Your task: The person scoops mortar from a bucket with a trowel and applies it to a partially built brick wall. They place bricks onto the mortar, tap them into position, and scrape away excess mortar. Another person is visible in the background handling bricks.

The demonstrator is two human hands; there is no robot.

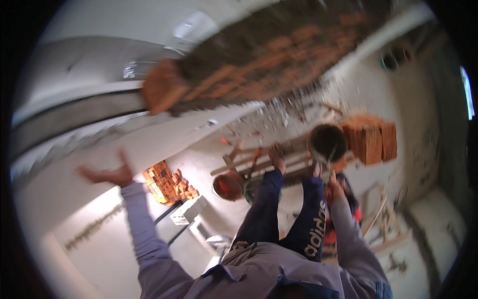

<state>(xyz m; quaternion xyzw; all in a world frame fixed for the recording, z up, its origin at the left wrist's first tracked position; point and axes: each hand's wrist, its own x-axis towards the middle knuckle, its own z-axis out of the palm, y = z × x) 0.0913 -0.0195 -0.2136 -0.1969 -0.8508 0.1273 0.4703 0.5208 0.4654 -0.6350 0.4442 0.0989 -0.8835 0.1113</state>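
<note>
My left hand (107, 172) is held out in the air at the left, fingers spread and nothing in it. The fingers of my right hand (336, 190) are closed round what looks like a trowel (326, 172), its outline smeared by motion. Just beyond that hand is a round dark bucket (327, 143), with grey mortar-like stuff inside. A brick wall (269, 65) with dark mortar on its top runs across the far side, blurred. At its left end a single orange brick face (163, 85) shows.
I stand on wooden planks (294, 167) raised above the floor. Stacked bricks (366, 139) are right of the bucket; a brick pile (167, 182) lies low at the left. An orange-lined bucket (229, 186) is beside the planks. Rubble (284, 109) lies along the wall; scrap timber (381, 214) at the right.
</note>
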